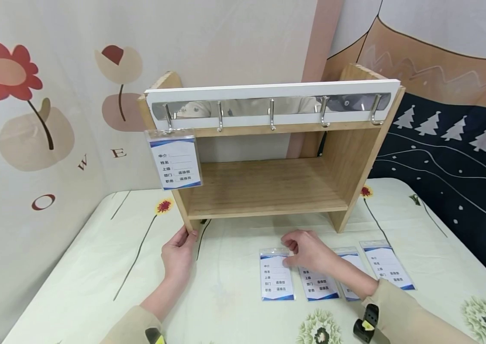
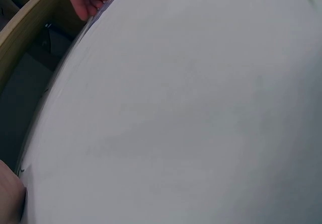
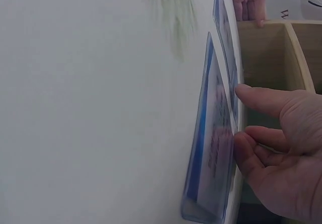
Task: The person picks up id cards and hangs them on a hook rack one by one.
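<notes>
A small wooden shelf (image 1: 268, 186) stands on the cloth-covered surface, with a white hook rail (image 1: 243, 91) across its upper front. From the rail's leftmost hook hangs a clear-sleeved badge (image 1: 176, 162). My left hand (image 1: 178, 258) grips the foot of the shelf's left side panel between thumb and fingers. Several more badges lie in a row before the shelf. At the leftmost of these badges (image 1: 277, 277), my right hand (image 1: 311, 251) has its thumb (image 3: 256, 97) touching the upper right edge, fingers bent and apart from the thumb. Its forearm partly covers the third badge (image 1: 352, 260).
The second badge (image 1: 318, 285) lies below the right hand, and the rightmost badge (image 1: 386, 267) lies beyond the wrist. Metal hooks (image 1: 272, 114) stick out along the rail. Printed curtains (image 1: 234, 43) hang behind and beside the shelf.
</notes>
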`<move>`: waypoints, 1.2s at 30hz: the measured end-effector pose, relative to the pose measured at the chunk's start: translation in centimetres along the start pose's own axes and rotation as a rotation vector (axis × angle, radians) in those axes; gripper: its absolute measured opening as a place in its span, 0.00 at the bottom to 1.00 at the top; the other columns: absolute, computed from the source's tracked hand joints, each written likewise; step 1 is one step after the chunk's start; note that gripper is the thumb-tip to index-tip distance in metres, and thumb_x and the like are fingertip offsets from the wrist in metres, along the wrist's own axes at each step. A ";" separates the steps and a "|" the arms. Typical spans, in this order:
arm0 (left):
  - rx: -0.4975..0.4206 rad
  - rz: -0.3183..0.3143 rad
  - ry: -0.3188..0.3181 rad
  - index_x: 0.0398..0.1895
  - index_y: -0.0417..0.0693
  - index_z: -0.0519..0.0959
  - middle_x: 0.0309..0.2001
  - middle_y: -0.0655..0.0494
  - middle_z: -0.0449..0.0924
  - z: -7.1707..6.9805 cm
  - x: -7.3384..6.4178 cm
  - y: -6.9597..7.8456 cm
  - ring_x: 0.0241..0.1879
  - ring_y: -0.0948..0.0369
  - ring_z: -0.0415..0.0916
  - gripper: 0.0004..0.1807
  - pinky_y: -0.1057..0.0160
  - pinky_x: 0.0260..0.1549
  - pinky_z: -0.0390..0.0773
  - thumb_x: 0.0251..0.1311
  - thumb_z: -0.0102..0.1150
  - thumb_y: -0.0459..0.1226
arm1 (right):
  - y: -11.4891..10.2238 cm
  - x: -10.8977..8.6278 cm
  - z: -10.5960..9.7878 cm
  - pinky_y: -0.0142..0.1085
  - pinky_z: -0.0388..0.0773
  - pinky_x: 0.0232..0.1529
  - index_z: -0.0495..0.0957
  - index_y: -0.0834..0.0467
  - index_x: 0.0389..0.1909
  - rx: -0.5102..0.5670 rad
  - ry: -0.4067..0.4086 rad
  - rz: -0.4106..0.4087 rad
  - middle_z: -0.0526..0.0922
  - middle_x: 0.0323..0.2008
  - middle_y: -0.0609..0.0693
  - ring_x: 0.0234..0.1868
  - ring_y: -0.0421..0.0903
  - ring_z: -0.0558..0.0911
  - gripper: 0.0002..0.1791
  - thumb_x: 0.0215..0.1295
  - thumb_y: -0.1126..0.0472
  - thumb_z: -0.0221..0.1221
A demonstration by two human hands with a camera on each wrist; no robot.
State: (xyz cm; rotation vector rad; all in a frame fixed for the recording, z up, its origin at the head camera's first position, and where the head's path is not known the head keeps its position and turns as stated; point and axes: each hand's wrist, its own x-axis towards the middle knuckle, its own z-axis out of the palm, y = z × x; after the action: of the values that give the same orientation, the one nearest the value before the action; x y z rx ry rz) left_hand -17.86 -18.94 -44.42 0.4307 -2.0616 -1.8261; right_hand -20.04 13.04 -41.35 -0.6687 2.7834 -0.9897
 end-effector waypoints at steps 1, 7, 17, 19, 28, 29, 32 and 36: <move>0.000 0.000 0.001 0.69 0.34 0.71 0.63 0.33 0.74 0.0 0.0 0.0 0.62 0.45 0.75 0.24 0.73 0.51 0.78 0.73 0.58 0.33 | 0.0 0.1 0.0 0.36 0.79 0.39 0.83 0.66 0.50 -0.009 0.000 0.002 0.81 0.34 0.46 0.35 0.41 0.76 0.25 0.49 0.67 0.79; -0.001 0.004 0.003 0.69 0.35 0.71 0.62 0.33 0.74 0.0 0.0 0.0 0.61 0.45 0.75 0.24 0.75 0.50 0.78 0.73 0.58 0.33 | 0.0 0.4 0.0 0.36 0.77 0.39 0.84 0.65 0.47 -0.041 -0.021 -0.014 0.79 0.31 0.44 0.34 0.41 0.75 0.25 0.46 0.68 0.79; 0.002 0.012 0.004 0.69 0.34 0.72 0.62 0.33 0.74 0.0 0.0 0.1 0.61 0.45 0.75 0.24 0.75 0.50 0.77 0.73 0.58 0.32 | -0.2 1.1 -0.4 0.35 0.76 0.39 0.85 0.63 0.43 -0.051 -0.098 -0.036 0.77 0.29 0.44 0.34 0.41 0.73 0.21 0.47 0.67 0.79; 0.005 0.009 0.005 0.69 0.34 0.72 0.62 0.33 0.75 0.0 -0.1 0.1 0.61 0.45 0.75 0.24 0.75 0.50 0.78 0.73 0.58 0.32 | -0.1 1.2 -0.4 0.35 0.77 0.40 0.85 0.62 0.44 -0.039 -0.109 -0.033 0.78 0.31 0.44 0.35 0.41 0.74 0.21 0.47 0.67 0.79; 0.005 0.008 0.007 0.68 0.34 0.72 0.61 0.33 0.75 0.0 -0.2 0.0 0.61 0.46 0.76 0.23 0.77 0.48 0.78 0.73 0.58 0.32 | 0.8 1.3 -0.3 0.34 0.77 0.39 0.83 0.58 0.40 0.017 -0.118 -0.095 0.78 0.33 0.44 0.36 0.41 0.74 0.19 0.47 0.67 0.79; 0.003 0.008 0.007 0.68 0.34 0.72 0.61 0.33 0.75 0.0 -0.1 0.0 0.60 0.46 0.76 0.23 0.77 0.48 0.78 0.73 0.58 0.32 | 0.8 1.3 -0.3 0.34 0.77 0.39 0.83 0.58 0.40 0.023 -0.116 -0.103 0.78 0.33 0.44 0.36 0.41 0.75 0.19 0.47 0.68 0.79; 0.002 0.005 0.005 0.69 0.34 0.72 0.62 0.33 0.75 0.0 -0.1 0.0 0.61 0.46 0.76 0.23 0.76 0.49 0.78 0.73 0.58 0.32 | 0.9 1.3 -0.4 0.33 0.77 0.37 0.82 0.59 0.40 0.064 -0.118 -0.116 0.79 0.32 0.44 0.35 0.41 0.76 0.18 0.49 0.70 0.77; -0.003 -0.001 0.005 0.68 0.34 0.72 0.62 0.33 0.75 0.0 0.0 -0.1 0.61 0.45 0.76 0.23 0.76 0.49 0.78 0.73 0.58 0.32 | 0.7 1.2 -0.6 0.32 0.78 0.34 0.80 0.60 0.39 0.133 -0.131 -0.140 0.78 0.31 0.45 0.33 0.41 0.76 0.15 0.53 0.72 0.74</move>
State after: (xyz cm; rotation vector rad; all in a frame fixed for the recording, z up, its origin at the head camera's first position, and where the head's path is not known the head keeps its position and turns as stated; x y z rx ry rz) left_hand -17.84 -18.98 -44.51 0.4350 -2.0554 -1.8272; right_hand -21.59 13.38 -41.26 -0.8849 2.5624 -1.1015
